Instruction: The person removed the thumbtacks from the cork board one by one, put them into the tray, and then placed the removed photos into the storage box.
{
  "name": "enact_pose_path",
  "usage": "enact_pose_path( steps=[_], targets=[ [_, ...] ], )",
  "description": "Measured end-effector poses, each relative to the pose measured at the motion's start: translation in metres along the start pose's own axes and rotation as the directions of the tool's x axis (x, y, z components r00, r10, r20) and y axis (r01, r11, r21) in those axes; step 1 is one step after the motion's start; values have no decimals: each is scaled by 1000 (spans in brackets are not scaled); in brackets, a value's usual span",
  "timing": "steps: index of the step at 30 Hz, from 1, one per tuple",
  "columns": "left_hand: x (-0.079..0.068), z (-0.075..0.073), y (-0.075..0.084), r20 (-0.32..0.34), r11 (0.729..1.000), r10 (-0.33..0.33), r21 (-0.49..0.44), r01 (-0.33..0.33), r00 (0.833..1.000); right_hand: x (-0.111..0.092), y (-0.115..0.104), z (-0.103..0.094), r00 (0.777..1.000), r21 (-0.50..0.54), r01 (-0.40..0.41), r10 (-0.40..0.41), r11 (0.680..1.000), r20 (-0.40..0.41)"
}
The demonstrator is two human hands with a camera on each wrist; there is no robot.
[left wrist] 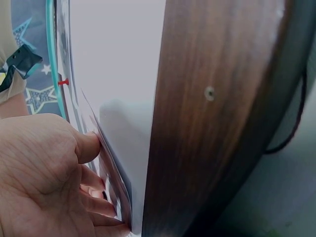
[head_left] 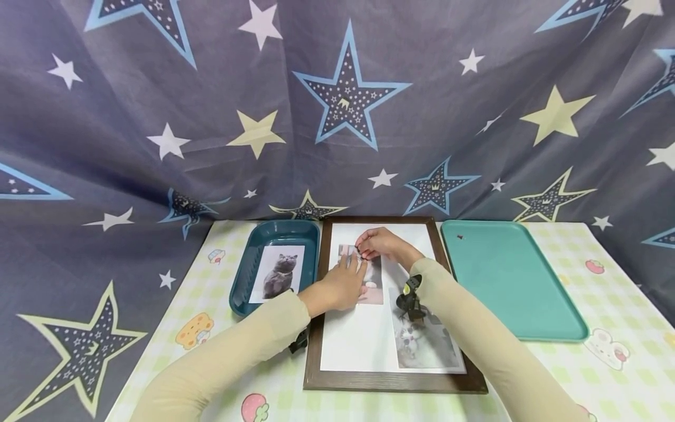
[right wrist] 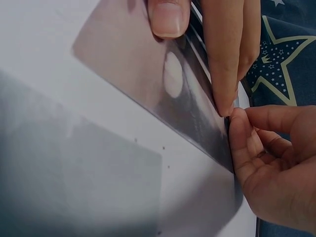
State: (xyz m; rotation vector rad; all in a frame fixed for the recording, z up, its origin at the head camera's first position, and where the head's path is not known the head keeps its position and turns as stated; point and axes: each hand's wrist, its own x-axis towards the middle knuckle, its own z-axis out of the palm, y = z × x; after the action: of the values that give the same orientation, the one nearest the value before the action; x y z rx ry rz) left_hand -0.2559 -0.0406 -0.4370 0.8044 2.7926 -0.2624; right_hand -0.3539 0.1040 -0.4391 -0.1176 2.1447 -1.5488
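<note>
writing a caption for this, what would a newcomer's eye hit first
Probably the dark star-covered curtain, filling the upper part of the head view. Next, the brown-framed white board at centre, where the left grip and right grip meet over a photo. Flanking it are a dark blue tray holding a cat picture on the left and a teal tray on the right.

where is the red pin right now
In the head view, the red pin lies near the far left corner of the light green tray, just right of the brown frame.
</note>
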Motion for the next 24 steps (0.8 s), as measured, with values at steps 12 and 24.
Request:
enact_pose_path(
  steps=[12, 24],
  targets=[
    [-2, -2, 0, -14, 1000, 8, 12, -8, 1000, 2, 2, 0, 1000, 3, 5, -4, 1000, -9],
    [-4, -3, 0, -9, 1000, 6, 16, -6, 1000, 2, 2, 3, 1000, -8, 2, -2, 1000, -27]
  ],
)
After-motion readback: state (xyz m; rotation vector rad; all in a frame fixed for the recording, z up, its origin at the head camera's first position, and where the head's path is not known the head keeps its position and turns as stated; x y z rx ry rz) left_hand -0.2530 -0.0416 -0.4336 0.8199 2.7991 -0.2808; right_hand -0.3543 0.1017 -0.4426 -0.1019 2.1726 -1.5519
